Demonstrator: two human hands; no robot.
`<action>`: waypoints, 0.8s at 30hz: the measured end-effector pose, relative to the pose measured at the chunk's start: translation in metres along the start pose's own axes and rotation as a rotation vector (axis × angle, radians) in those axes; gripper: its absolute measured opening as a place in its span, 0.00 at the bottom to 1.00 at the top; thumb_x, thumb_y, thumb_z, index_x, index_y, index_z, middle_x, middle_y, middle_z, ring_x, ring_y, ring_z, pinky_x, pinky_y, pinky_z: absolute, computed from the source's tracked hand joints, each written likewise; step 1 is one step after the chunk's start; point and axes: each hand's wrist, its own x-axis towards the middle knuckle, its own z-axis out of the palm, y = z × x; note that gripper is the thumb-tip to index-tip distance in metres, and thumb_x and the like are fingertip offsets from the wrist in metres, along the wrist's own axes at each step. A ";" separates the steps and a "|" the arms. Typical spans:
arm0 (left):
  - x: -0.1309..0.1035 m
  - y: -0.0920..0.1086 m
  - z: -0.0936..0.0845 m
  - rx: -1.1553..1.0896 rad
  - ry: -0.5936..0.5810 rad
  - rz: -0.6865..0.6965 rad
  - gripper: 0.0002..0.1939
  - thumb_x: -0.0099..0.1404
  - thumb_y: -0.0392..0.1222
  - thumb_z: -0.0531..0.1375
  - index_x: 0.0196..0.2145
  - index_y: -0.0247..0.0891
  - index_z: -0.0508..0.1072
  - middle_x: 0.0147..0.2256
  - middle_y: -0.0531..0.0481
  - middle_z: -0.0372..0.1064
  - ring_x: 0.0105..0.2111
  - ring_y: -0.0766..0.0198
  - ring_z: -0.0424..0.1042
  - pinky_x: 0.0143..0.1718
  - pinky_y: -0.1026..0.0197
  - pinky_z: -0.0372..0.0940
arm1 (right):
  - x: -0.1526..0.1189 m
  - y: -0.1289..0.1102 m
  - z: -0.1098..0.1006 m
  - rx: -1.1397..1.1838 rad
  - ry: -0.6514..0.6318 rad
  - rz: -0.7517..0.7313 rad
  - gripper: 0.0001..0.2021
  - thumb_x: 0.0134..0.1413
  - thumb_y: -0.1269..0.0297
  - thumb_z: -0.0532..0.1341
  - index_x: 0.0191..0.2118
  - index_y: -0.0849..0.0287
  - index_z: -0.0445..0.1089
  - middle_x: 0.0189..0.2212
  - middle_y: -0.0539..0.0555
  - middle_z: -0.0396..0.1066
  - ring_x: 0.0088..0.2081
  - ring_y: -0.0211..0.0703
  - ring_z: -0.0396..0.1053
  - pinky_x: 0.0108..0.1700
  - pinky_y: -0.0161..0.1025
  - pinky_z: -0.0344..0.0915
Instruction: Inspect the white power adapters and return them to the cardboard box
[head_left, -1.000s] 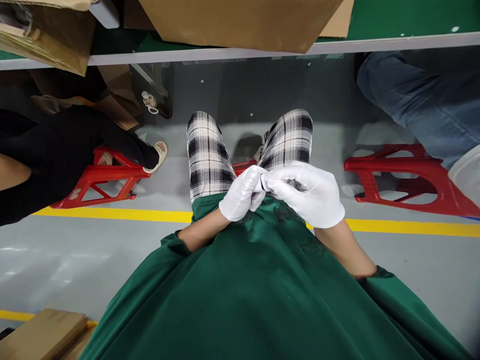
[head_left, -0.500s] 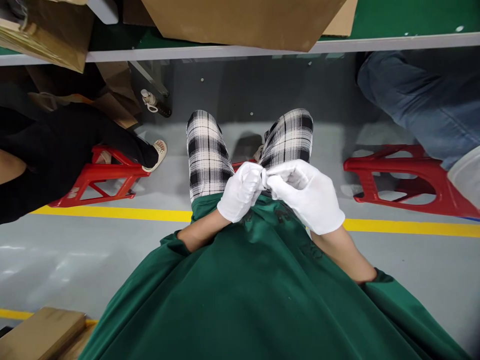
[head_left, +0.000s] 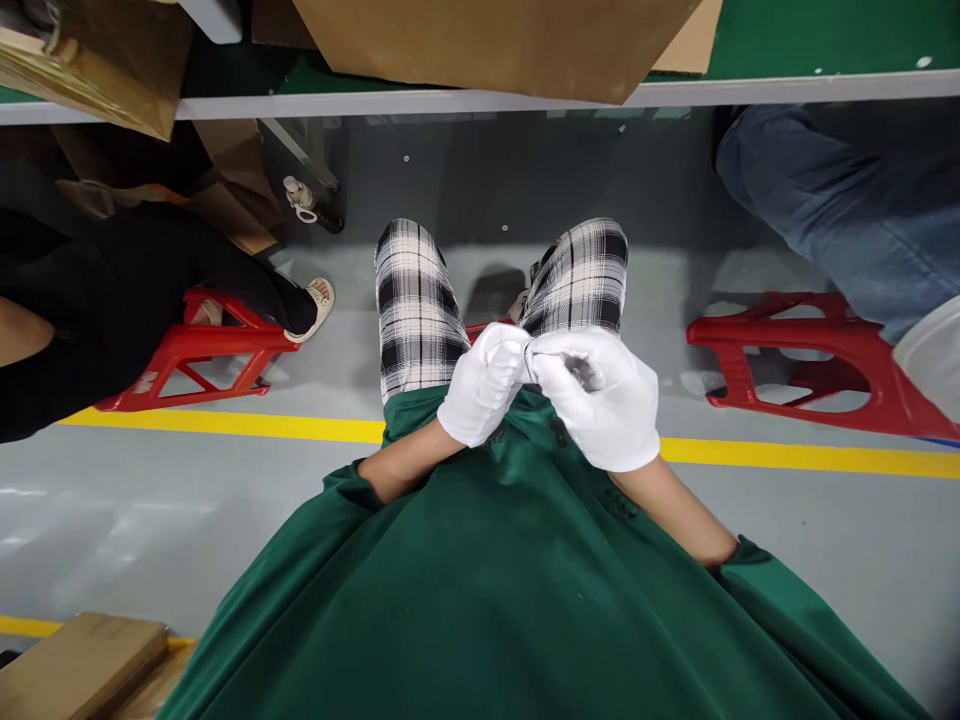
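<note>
Where the white-gloved left hand (head_left: 482, 388) meets the white-gloved right hand (head_left: 600, 405), over the checked pants (head_left: 420, 320), their fingers pinch a small dark thing (head_left: 529, 368), mostly hidden and too small to name. The left fingers are curled in tight. The right thumb and first finger bend round and close at the tips, leaving a little hole behind.

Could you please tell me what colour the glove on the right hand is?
The glove on the right hand is white, best seen in the head view.

White gloves (head_left: 611, 415), green smock (head_left: 480, 590)
</note>
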 end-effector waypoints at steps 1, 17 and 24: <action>-0.001 0.000 0.000 0.002 -0.010 -0.006 0.27 0.65 0.66 0.57 0.31 0.36 0.69 0.23 0.54 0.61 0.20 0.72 0.57 0.21 0.64 0.54 | -0.002 0.001 0.002 0.030 -0.002 0.036 0.03 0.60 0.64 0.62 0.37 0.49 0.74 0.31 0.49 0.77 0.31 0.44 0.74 0.34 0.46 0.73; -0.002 -0.014 -0.011 0.172 -0.080 0.180 0.21 0.72 0.60 0.50 0.34 0.40 0.68 0.26 0.50 0.66 0.25 0.64 0.65 0.30 0.56 0.64 | -0.002 -0.001 0.001 0.021 -0.031 0.057 0.06 0.58 0.69 0.62 0.31 0.51 0.71 0.30 0.49 0.78 0.28 0.41 0.74 0.33 0.42 0.72; 0.000 -0.016 -0.010 0.230 -0.069 0.303 0.20 0.75 0.54 0.45 0.33 0.40 0.66 0.24 0.52 0.63 0.25 0.66 0.64 0.29 0.58 0.63 | 0.000 0.001 0.004 0.010 -0.038 -0.052 0.07 0.58 0.70 0.62 0.30 0.54 0.74 0.26 0.48 0.76 0.26 0.38 0.72 0.31 0.37 0.70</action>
